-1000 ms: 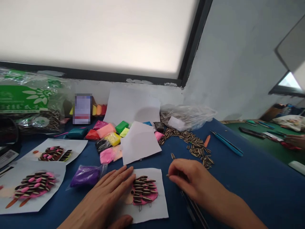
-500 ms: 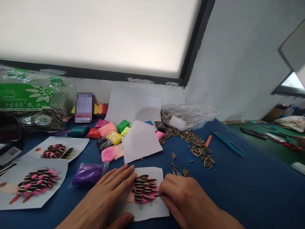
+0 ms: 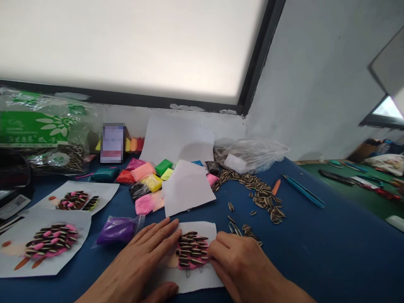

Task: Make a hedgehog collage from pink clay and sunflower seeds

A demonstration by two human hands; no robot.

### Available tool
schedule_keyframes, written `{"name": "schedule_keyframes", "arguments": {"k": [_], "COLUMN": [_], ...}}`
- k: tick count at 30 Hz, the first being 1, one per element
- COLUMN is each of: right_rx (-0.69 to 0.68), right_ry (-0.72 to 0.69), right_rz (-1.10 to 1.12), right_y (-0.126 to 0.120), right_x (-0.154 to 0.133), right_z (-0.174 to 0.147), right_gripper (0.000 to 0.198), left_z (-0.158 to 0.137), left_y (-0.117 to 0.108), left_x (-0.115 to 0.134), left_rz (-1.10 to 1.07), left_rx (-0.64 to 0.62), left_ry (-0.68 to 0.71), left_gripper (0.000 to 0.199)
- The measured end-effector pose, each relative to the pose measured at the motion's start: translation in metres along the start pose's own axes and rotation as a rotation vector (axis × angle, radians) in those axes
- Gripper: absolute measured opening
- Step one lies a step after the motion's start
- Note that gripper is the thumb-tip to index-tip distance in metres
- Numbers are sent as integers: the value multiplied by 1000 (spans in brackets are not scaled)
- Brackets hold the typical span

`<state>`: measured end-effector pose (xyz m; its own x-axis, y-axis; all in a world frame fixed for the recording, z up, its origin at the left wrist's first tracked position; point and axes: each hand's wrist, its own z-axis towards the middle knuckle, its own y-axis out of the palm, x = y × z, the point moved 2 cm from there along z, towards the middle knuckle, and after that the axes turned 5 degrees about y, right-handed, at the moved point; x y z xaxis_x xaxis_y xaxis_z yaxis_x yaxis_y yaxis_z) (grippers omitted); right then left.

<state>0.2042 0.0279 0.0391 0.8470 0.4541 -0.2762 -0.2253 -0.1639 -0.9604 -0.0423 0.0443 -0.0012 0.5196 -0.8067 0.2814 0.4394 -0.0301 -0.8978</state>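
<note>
A white sheet of paper [image 3: 202, 283] lies in front of me, bearing a pink clay hedgehog body [image 3: 193, 251] with rows of striped sunflower seeds pressed into it. Small legs are drawn below the clay, and a dark round eye shows at its left. My left hand [image 3: 147, 250] lies open across the left part of the sheet, fingers extended beside the clay. At the clay's right edge, the fingers of my right hand [image 3: 243, 259] are pinched together on a sunflower seed, which they now largely hide. Several loose seeds [image 3: 248, 230] lie just beyond that hand.
Two seeded hedgehog pictures, one nearer [image 3: 69, 263] and one farther [image 3: 104, 189], lie left of a purple clay packet [image 3: 115, 230]. Coloured clay packets [image 3: 143, 171] and a seed pile [image 3: 263, 195] are behind. Blue tweezers [image 3: 303, 191] lie right.
My right hand has shifted slightly left against the clay edge, covering the seed tip that showed at its fingertips. My left hand stays on the paper.
</note>
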Motion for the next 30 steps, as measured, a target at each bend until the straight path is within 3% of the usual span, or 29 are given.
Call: {"name": "schedule_keyframes", "arguments": {"k": [18, 30], "right_rx": [-49, 94], "right_ry": [-11, 57], "right_rz": [-58, -44], "right_y": [7, -8], "right_x": [-7, -1], "right_z": [3, -4], "right_gripper": [16, 14], "left_z": [5, 3], "left_y": [-4, -5], "left_x": [4, 3], "left_rz": [-28, -34], "left_rx": [-24, -24], "left_ry": [-4, -14], "left_gripper": [76, 77]}}
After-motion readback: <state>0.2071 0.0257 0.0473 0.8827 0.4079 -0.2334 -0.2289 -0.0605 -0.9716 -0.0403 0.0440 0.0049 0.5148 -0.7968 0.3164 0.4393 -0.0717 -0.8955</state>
